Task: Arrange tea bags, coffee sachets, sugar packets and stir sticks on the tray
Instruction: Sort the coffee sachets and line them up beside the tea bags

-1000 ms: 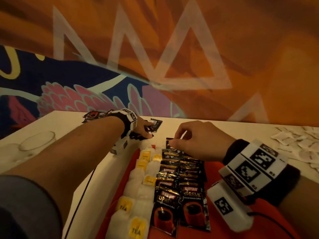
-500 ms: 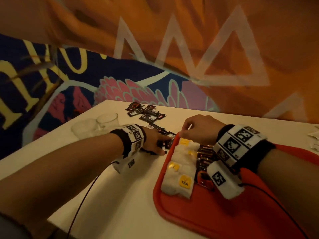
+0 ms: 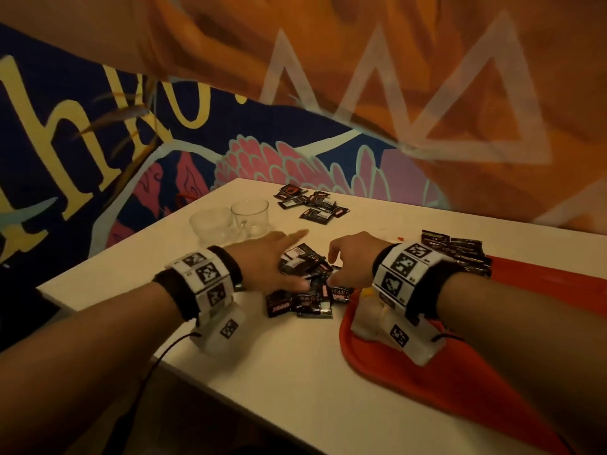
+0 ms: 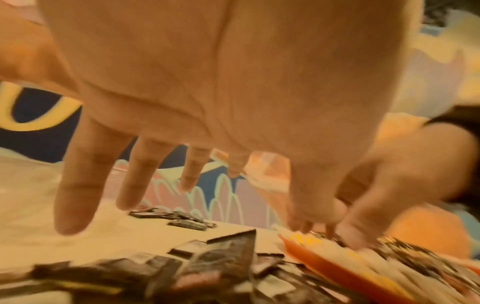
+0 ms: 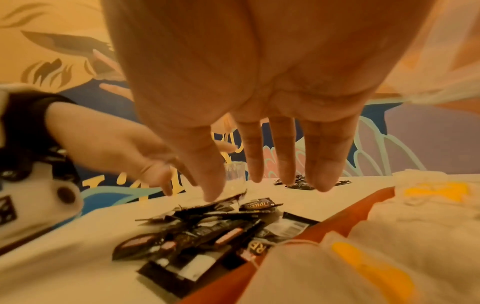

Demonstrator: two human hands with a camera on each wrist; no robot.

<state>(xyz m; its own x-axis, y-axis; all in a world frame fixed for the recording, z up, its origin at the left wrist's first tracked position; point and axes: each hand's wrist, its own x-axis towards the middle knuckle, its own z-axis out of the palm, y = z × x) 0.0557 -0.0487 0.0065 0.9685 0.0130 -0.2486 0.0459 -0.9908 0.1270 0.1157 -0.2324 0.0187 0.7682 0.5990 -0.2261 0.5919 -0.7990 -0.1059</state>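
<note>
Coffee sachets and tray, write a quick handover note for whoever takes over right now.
Left hand: open, fingers spread over the loose pile of coffee sachets on the table, holding nothing.
Right hand: open above the same pile, holding nothing.
Done: tea bags and a row of coffee sachets lie on the red tray.
Left: the near pile, a second scatter of sachets farther back by two glass cups. No sugar packets or stir sticks in view.
</note>
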